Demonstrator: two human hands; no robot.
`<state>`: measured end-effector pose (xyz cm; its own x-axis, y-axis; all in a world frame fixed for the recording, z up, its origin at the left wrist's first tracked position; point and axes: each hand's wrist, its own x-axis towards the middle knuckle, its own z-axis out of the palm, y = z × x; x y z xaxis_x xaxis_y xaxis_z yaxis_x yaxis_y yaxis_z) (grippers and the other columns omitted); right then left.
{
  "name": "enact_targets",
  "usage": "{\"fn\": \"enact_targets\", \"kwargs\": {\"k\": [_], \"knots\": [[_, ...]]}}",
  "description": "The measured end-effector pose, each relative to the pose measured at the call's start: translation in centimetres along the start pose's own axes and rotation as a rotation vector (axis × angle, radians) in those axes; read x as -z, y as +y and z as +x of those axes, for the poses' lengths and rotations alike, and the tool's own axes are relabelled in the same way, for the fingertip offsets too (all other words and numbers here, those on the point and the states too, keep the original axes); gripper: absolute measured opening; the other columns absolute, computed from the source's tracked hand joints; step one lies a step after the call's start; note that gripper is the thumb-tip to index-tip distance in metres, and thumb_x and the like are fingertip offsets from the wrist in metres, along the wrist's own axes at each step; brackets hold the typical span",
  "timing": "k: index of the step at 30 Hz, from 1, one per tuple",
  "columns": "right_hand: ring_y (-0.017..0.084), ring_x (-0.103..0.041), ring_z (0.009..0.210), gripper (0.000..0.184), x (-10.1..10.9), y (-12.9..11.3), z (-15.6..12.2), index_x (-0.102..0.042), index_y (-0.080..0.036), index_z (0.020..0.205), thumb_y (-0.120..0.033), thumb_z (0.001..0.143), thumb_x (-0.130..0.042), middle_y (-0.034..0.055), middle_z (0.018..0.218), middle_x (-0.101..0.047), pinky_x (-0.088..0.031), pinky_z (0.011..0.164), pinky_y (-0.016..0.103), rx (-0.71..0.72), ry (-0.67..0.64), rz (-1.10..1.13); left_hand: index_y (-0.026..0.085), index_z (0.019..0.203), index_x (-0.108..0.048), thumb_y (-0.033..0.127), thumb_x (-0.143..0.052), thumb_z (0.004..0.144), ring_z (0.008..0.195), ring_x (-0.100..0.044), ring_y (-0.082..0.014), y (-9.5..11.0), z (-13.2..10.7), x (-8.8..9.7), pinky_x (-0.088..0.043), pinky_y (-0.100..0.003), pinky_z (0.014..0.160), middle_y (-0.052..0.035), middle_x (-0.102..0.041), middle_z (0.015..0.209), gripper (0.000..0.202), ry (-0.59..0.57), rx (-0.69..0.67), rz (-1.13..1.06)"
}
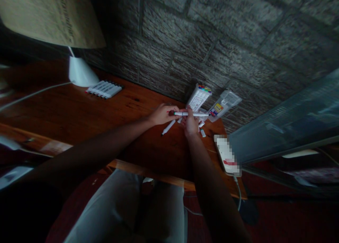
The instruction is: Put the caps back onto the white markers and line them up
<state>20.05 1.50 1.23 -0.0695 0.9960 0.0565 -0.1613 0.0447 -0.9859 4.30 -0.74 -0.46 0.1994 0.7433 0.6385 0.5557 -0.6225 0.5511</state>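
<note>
A white marker (198, 114) lies level across both hands, its dark tip end pointing right. My right hand (192, 124) is closed around the middle of the barrel, thumb on top. At the marker's green-banded left end, the fingers of my left hand (162, 114) are closed on it. Below them on the table a second white marker (168, 127) with a black tip lies loose. A small white cap with a green end (202, 133) rests to the right of my right hand, near other small white pieces partly hidden by it.
An upright case of colored markers (197, 99) and a clear plastic case (225, 103) stand against the stone wall. Several markers lie in a row (104, 89) beside the lamp base (81, 72). A phone with a cable (227, 155) sits at the wooden table's right edge (239, 190).
</note>
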Motion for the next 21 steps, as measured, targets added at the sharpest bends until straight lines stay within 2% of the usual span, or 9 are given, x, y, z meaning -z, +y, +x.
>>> {"fn": "enact_targets", "kwargs": {"k": [4,7,10,15,18,21], "knots": [[0.011,-0.052,0.052,0.052,0.1,0.0,-0.1,-0.068,-0.018,0.067,-0.067,0.082,-0.062,-0.0022,0.055,-0.056,-0.041,0.051,0.026,0.192,0.017,-0.15,0.018,0.088,-0.073,0.031,-0.074,0.086,0.089,-0.068,-0.0194,0.0,0.2,-0.6,-0.048,-0.029,0.083,-0.0054,-0.075,0.092,0.013,-0.018,-0.095,-0.009],[0.013,-0.06,0.065,0.044,0.1,-0.3,-0.3,-0.068,-0.018,0.071,-0.061,0.081,-0.068,-0.0001,0.066,-0.064,-0.048,0.063,0.028,0.328,0.013,-0.225,0.019,0.082,-0.072,0.031,-0.076,0.084,0.093,-0.069,-0.0222,-0.4,0.3,-1.4,-0.049,-0.034,0.087,-0.0074,-0.075,0.091,0.013,-0.081,-0.174,-0.005],[0.012,-0.057,0.064,0.038,-0.1,-0.7,-0.5,-0.066,-0.018,0.079,-0.056,0.08,-0.071,-0.0032,0.066,-0.06,-0.047,0.063,0.028,0.385,0.003,-0.201,0.02,0.079,-0.073,0.032,-0.077,0.084,0.094,-0.07,-0.0229,-0.8,0.3,-2.0,-0.05,-0.035,0.09,-0.0077,-0.076,0.091,0.014,-0.144,-0.226,-0.019],[0.008,-0.039,0.046,0.042,-0.3,-1.4,-1.2,-0.062,-0.02,0.088,-0.062,0.087,-0.064,-0.0096,0.052,-0.043,-0.035,0.046,0.024,0.349,-0.084,-0.125,0.02,0.078,-0.073,0.032,-0.077,0.084,0.092,-0.07,-0.0203,-1.1,0.2,-2.2,-0.051,-0.033,0.089,-0.0064,-0.076,0.091,0.014,-0.186,-0.245,-0.06],[0.008,-0.034,0.043,0.049,-0.4,-1.4,-1.4,-0.059,-0.021,0.078,-0.069,0.088,-0.059,-0.0101,0.048,-0.036,-0.029,0.042,0.024,0.317,-0.116,-0.118,0.02,0.078,-0.074,0.031,-0.075,0.086,0.095,-0.07,-0.0206,-0.9,0.2,-2.1,-0.051,-0.034,0.091,-0.0075,-0.077,0.093,0.014,-0.205,-0.27,-0.097],[0.008,-0.031,0.041,0.057,-0.2,-1.1,-1.1,-0.043,-0.024,0.062,-0.072,0.091,-0.051,-0.0086,0.047,-0.033,-0.029,0.04,0.025,0.343,-0.151,-0.154,0.019,0.08,-0.076,0.031,-0.074,0.088,0.097,-0.07,-0.0212,-0.9,0.2,-2.1,-0.052,-0.035,0.091,-0.009,-0.077,0.095,0.014,-0.218,-0.289,-0.12]]}}
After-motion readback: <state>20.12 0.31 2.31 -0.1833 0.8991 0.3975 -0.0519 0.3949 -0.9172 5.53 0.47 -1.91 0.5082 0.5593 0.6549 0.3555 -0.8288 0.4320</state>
